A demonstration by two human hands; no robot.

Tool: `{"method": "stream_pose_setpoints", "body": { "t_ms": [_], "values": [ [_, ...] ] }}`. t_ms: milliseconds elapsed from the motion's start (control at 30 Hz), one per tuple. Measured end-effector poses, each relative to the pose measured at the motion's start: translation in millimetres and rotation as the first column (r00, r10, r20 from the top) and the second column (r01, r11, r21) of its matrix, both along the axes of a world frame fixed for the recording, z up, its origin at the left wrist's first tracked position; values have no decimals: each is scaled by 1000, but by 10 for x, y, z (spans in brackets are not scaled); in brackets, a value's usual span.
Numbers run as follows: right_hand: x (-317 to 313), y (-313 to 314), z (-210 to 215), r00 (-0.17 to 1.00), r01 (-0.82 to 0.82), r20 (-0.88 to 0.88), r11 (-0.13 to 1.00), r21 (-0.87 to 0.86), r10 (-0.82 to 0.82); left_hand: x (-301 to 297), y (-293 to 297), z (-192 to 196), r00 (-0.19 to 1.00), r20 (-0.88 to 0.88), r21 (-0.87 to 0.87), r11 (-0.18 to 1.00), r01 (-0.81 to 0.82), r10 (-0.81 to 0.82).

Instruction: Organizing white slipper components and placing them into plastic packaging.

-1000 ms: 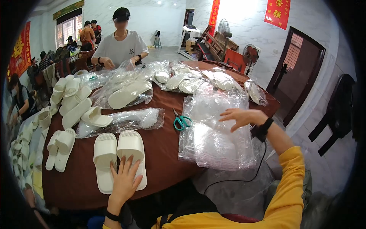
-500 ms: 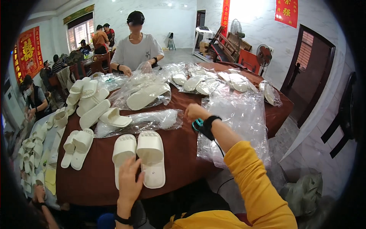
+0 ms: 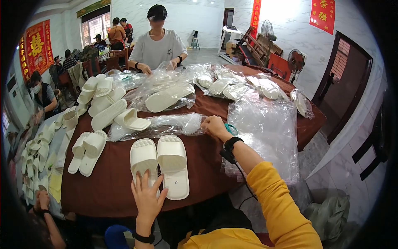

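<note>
My left hand (image 3: 148, 197) is open, its spread fingers resting on the heel part of a white slipper (image 3: 143, 154). The matching slipper (image 3: 173, 166) lies close on its right, also toe away from me. Farther off, my right hand (image 3: 215, 127) has its curled fingers closed on the right end of a clear plastic bag (image 3: 166, 125) lying flat on the table. Just right of that hand, the teal handles of what look like scissors (image 3: 231, 129) show partly; the rest is hidden. A loose slipper (image 3: 132, 120) rests on the bag's left part.
A stack of clear bags (image 3: 263, 141) covers the brown table's (image 3: 116, 182) right side. Bagged slippers (image 3: 226, 88) lie along the back; loose pairs (image 3: 88, 152) are at left. Across the table a co-worker (image 3: 156, 45) handles bags. Another person's hands (image 3: 41, 201) show at lower left.
My right hand has come down onto the bag's right end and closed on it. My left fingers have spread farther over the left slipper. The whole view has shifted slightly.
</note>
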State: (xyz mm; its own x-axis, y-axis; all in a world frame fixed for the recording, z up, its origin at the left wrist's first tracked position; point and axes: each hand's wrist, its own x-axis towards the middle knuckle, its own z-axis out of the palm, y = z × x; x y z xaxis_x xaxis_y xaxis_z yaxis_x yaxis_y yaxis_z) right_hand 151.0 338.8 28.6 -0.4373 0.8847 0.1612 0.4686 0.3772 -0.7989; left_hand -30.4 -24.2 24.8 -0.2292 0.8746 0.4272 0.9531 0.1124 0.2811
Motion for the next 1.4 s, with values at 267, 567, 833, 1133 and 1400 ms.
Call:
{"method": "stream_pose_setpoints", "body": {
  "t_ms": [267,567,833,1133,1400],
  "values": [
    [464,217,750,921,288,-276,958,2,-276,83,0,-29,999,-42,26,1000,-7,8],
    [731,-1134,2411,145,-111,-942,951,288,302,209,-78,-12,998,-64,15,1000,8,-7],
    [343,-2176,2114,588,-261,-592,822,506,551,212,-114,57,996,-6,-16,996,86,-86],
    [711,-3152,1856,388,-852,-385,485,197,837,896,-530,863,676,527,548,814,194,-516],
    [953,-3243,1689,196,-912,-416,320,255,888,858,-760,689,317,800,284,787,548,-509]
  ]
}}
